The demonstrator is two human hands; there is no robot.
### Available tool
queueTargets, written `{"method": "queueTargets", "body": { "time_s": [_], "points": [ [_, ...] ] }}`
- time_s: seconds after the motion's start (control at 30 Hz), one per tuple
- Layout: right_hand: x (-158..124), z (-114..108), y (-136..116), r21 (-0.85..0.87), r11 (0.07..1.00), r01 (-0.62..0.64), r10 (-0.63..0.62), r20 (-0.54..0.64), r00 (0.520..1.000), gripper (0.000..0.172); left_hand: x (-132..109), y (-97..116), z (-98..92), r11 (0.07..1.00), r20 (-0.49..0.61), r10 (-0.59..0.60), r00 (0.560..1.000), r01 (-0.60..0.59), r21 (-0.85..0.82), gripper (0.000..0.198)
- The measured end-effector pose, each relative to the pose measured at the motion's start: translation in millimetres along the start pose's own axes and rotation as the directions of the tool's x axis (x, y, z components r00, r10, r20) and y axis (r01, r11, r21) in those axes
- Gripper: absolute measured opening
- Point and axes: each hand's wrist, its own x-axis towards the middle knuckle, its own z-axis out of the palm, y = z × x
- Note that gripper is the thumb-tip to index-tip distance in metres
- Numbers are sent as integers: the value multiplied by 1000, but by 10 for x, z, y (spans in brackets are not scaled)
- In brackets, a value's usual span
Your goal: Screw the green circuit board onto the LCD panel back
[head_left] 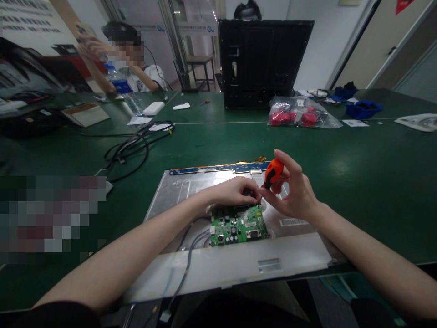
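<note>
My right hand grips an orange and black screwdriver by its handle, which leans with its tip down and to the left. Close to that tip, my left hand has its fingers curled together; what they pinch, if anything, is hidden. Both hands are over the upper right corner of a green circuit board with connectors and a grey cable on its left side. Under the board lies a silver display panel, its back facing up, with a narrow blue board along the far edge.
A black monitor housing stands at the back beside a clear bag of red parts. Black cables are coiled on the green table to the left, near a water bottle. Across the table a person holds up a phone.
</note>
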Motion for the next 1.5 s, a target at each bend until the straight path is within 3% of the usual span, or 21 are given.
{"method": "queueTargets", "body": {
  "time_s": [0.43,1.5],
  "points": [
    [-5,-12,-19,84,995,-53,50,36,998,85,7,-51,-1,1000,24,5,1000,-5,5,4],
    [7,10,-2,43,999,-15,15,16,1000,82,10,-57,2,1000,11,13,1000,-13,23,4]
  ]
}}
